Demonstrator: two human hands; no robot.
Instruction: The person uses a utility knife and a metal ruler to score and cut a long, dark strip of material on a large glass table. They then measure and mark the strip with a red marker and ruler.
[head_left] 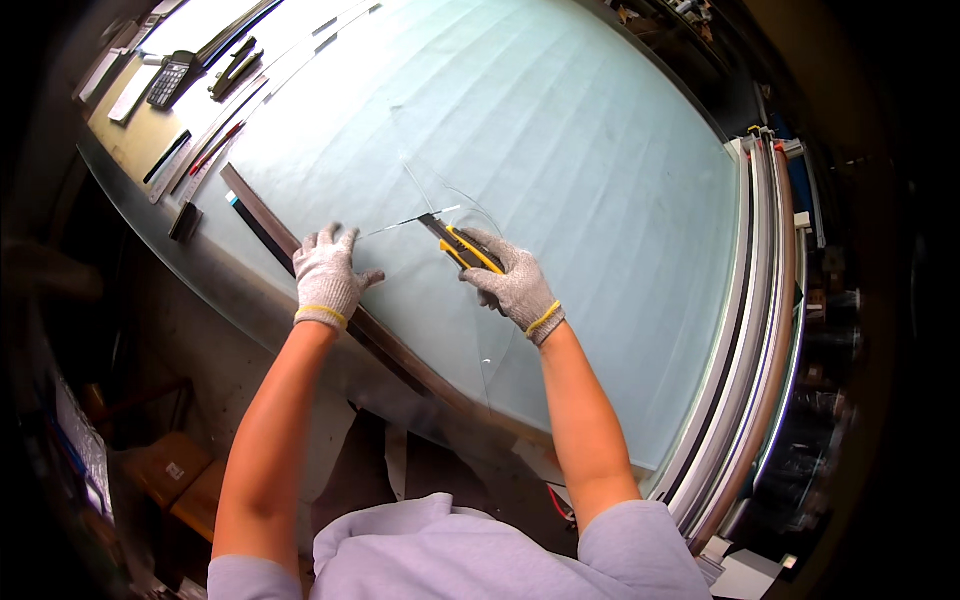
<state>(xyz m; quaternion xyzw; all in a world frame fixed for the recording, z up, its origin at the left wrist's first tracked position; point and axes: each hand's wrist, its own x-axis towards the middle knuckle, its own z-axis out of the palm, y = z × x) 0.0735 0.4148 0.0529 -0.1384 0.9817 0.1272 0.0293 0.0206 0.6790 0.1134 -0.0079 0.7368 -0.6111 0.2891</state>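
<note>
Holding a yellow-and-black cutter (470, 252) above the pale bench (600, 200) in the right hand (516, 285), with fingers (491, 242) wrapping its handle, and pointing its tip at a thin strip (400, 223); laying the left hand (328, 275), with fingers spread, over a long brown bar (262, 212).

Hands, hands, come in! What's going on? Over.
Right hand: gripping yellow-black knife. Left hand: open, by brown bar. Thin strip at knife's tip.
</note>
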